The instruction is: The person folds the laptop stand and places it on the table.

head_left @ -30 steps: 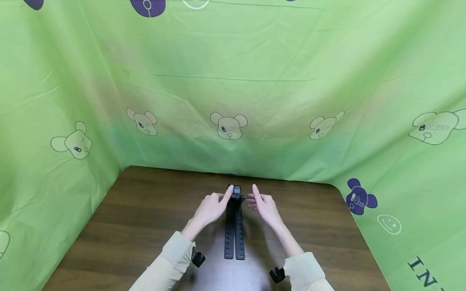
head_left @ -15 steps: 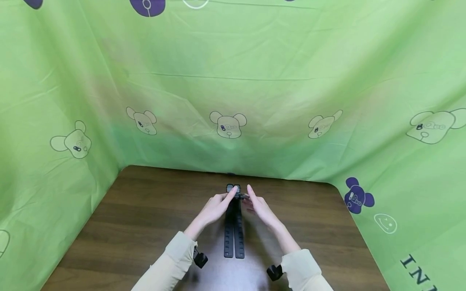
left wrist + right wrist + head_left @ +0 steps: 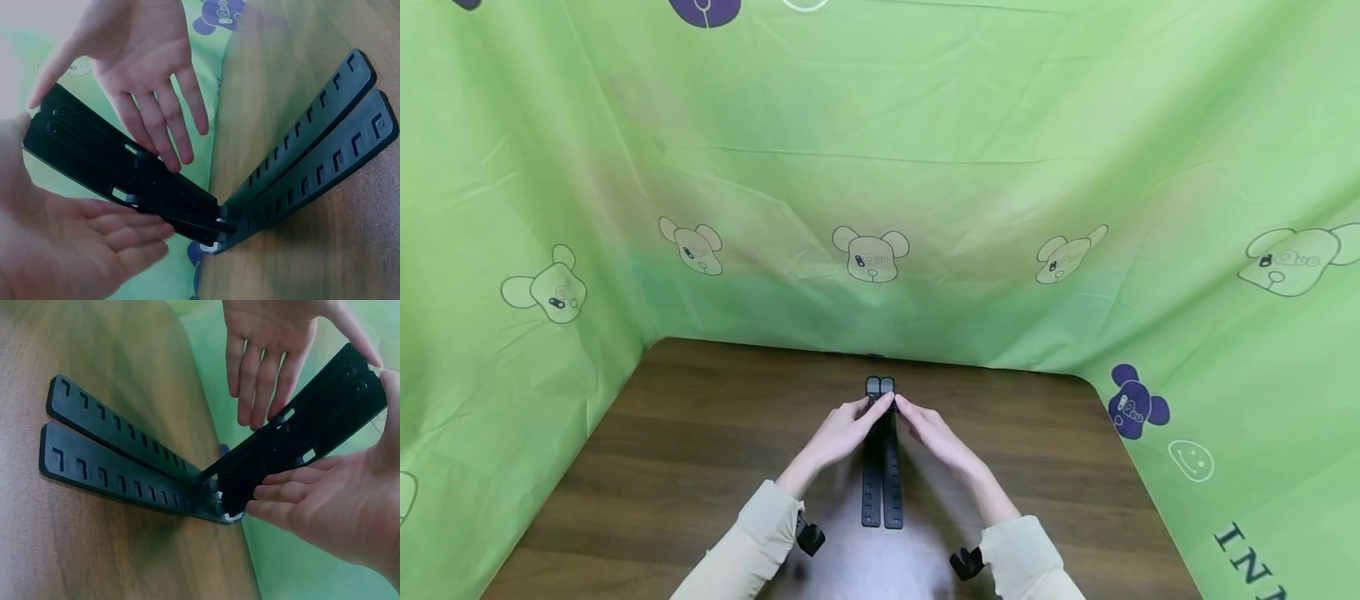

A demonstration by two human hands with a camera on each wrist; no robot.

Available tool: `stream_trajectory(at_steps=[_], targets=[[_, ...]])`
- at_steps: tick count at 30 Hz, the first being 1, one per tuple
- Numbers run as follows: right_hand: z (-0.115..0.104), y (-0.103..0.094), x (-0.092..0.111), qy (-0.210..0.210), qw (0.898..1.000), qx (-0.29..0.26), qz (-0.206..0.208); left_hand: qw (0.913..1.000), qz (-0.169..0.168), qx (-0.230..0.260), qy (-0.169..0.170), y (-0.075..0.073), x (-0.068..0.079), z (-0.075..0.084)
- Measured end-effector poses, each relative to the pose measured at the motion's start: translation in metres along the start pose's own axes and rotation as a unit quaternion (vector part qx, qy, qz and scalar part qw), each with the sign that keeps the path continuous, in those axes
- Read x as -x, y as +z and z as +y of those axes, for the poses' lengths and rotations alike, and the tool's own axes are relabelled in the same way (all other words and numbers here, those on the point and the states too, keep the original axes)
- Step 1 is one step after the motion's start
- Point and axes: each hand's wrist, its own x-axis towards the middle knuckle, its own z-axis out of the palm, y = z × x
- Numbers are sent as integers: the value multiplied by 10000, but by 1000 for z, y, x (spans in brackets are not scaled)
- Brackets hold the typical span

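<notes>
A black folding stand [image 3: 882, 475], which looks like a laptop stand, stands opened into a V on the table. Its two slotted bars [image 3: 300, 156] lie side by side along the wood, and its upper panel [image 3: 300, 425] slants upward from the hinge. My left hand [image 3: 837, 435] is at the panel's left side, with straight fingers along the edge and the thumb at the top end. Mirroring it on the right, my right hand [image 3: 936, 435] touches the panel with straight fingers, its thumb tip close to the left thumb. A crossbar [image 3: 150, 181] spans the panel's underside.
The brown wooden table [image 3: 715, 433] extends on both sides of the stand. A green printed curtain [image 3: 880, 192] hangs behind the table and along its sides. Black wrist cameras [image 3: 966, 564] sit at both cream sleeves.
My right hand has moved left toward the stand, and a small part that jutted out on the right no longer shows. My left thumb has shifted right, so the two thumb tips nearly meet.
</notes>
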Motion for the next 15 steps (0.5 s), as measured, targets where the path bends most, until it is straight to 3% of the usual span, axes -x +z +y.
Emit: stream_trajectory(at_steps=[2,5,6,9,11,12,15], targets=[[-20,7,9,186,9997,-57,113,10000,12,-27,-24,0,0,-1],[39,-6,-14,302,9993,-169,124,10000,27,17,1,-1,0,-1],[50,-7,-20,527,9982,-149,233,9999,37,92,23,-1,0,-1],[114,-20,-43,565,9978,-99,329,9985,53,546,3,0,-2,-4],[100,-15,-36,474,9975,267,440,9954,74,953,-56,2,-2,-6],[80,-9,-27,347,9976,366,468,9934,92,1139,-111,3,-3,-7],[48,0,-13,179,9973,482,518,9869,158,1591,-203,7,-3,-11]])
